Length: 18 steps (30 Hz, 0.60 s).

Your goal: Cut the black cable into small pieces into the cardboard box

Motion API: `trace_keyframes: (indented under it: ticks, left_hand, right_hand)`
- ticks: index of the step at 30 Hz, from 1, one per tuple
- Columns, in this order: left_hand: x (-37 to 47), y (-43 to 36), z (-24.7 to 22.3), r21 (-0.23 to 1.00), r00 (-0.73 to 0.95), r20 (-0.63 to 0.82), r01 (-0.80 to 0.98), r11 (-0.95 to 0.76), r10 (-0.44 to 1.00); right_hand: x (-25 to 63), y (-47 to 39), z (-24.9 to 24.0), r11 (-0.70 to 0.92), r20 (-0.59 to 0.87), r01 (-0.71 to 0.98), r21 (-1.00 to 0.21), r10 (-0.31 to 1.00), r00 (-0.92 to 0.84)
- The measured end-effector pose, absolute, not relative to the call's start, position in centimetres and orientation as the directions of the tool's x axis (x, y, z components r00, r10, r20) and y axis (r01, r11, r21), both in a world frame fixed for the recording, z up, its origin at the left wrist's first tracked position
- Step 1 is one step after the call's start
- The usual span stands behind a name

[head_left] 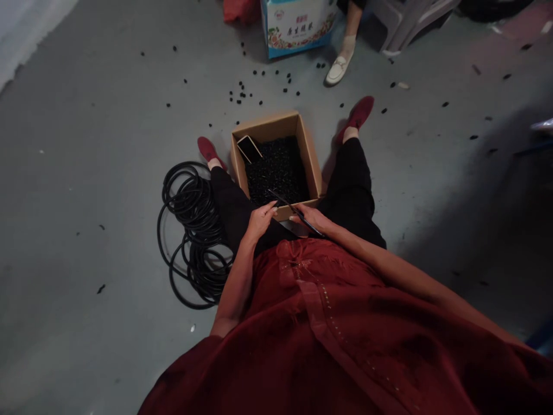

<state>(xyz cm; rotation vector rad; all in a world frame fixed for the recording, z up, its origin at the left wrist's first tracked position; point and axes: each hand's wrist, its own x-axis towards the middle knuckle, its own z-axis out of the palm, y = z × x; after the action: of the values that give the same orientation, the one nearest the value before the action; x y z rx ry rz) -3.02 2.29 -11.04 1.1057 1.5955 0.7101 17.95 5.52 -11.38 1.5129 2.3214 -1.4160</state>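
My left hand (260, 222) is closed, thumb and fingers pinched on a small black piece (277, 203) at the near edge of the box. To its right, my right hand (314, 219) is closed around a long, thin black object (307, 222). It slants from beside my wrist up over the box rim; its exact kind is too dark to make out. Below both hands, an open cardboard box (311, 155) stands between my feet, with a mass of small black pieces (276, 170) in it. A flat black rectangle with a pale edge (249, 149) leans in its far left corner.
Coiled black tubing (192, 225) lies on the floor by my left leg. Several small black pieces (242, 94) are scattered beyond the box. Farther off are a printed carton (299, 29), another person's foot in a white shoe (339, 70) and a grey plastic stool (401, 26).
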Motion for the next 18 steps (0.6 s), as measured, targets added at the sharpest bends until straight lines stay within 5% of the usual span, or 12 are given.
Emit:
trace_keyframes:
  ticks: [18]
  left_hand:
    - [-3.3, 2.6, -14.1, 0.822, -0.087, -0.497, 0.272, 0.501, 0.863]
  right_hand:
    - [17.4, 6.1, -12.8, 0.105, -0.579, 0.861, -0.498, 0.698, -0.421]
